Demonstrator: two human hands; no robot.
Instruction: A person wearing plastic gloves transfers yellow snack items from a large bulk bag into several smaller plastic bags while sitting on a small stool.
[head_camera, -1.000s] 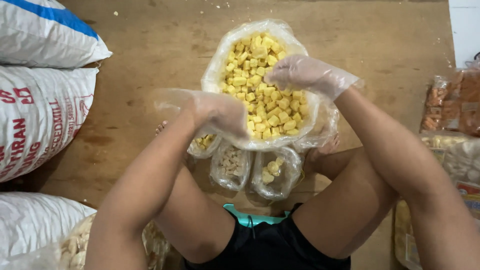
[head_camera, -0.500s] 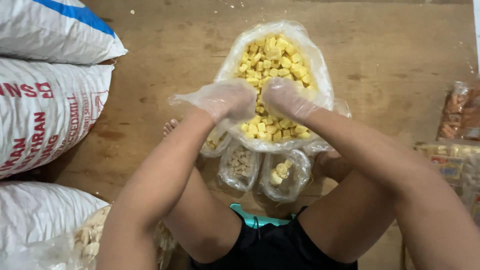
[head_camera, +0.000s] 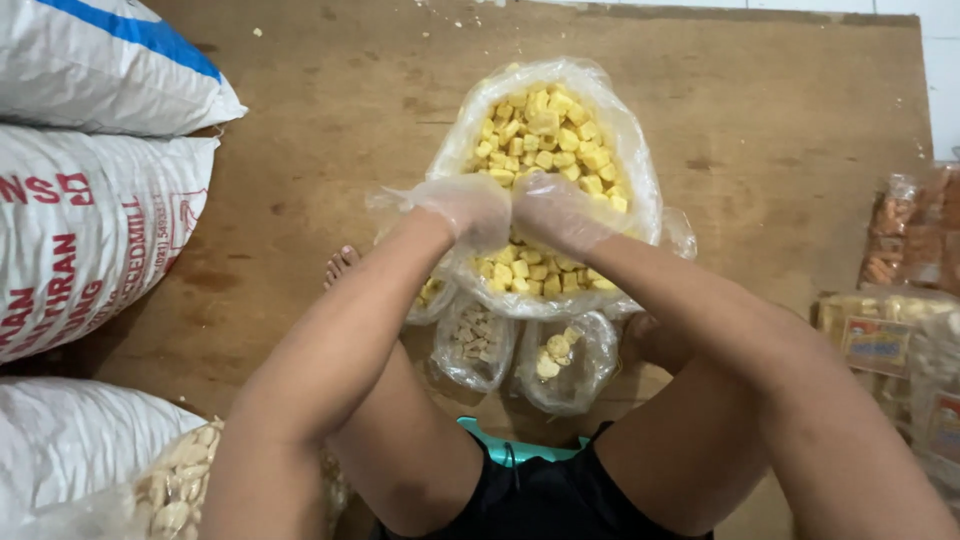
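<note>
A large clear plastic bag (head_camera: 640, 160) lies open on the wooden floor, full of yellow cube-shaped snacks (head_camera: 545, 140). Both my hands wear thin clear plastic gloves. My left hand (head_camera: 468, 208) and my right hand (head_camera: 560, 215) press side by side, touching, into the middle of the pile with the fingers curled downward. The fingertips are hidden among the cubes, so I cannot tell whether they grip any. Just below the big bag, between my knees, stand small clear bags (head_camera: 475, 345) with a few pale and yellow pieces (head_camera: 555, 355) in them.
Large white woven sacks (head_camera: 90, 230) are stacked along the left. A clear bag of pale crackers (head_camera: 180, 480) sits at the lower left. Packaged snacks (head_camera: 900, 300) crowd the right edge. My bare toes (head_camera: 340, 265) show left of the bag, and a teal stool (head_camera: 500, 445) is under me.
My right hand has come in from the bag's right rim to the middle. My left hand has slid right, and the two now meet over the cubes.
</note>
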